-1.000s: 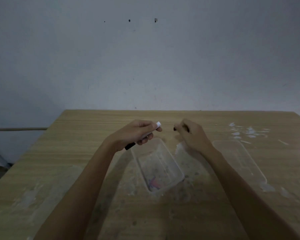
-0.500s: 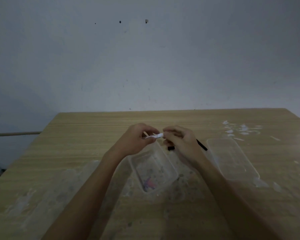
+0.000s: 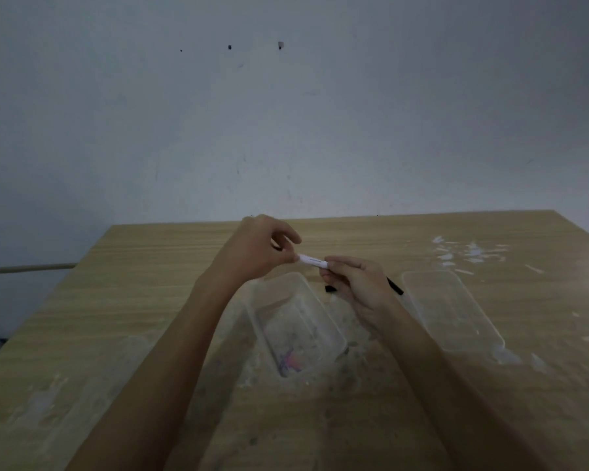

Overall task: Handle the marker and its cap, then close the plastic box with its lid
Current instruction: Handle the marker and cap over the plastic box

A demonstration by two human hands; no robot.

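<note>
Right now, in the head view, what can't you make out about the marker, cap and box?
- Marker: both ends hidden inside the left hand and right hand.
- Cap: a dark piece shows under the right hand's grip; too small to identify.
- Box: coloured contents blurred; dim light.

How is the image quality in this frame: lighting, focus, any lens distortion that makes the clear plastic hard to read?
Head view: dim, flat light with no glare; soft overall. The clear plastic box and lid nearly blend into the wooden table. The white marker, between left hand and right hand, stands out; table edges bow slightly.
</note>
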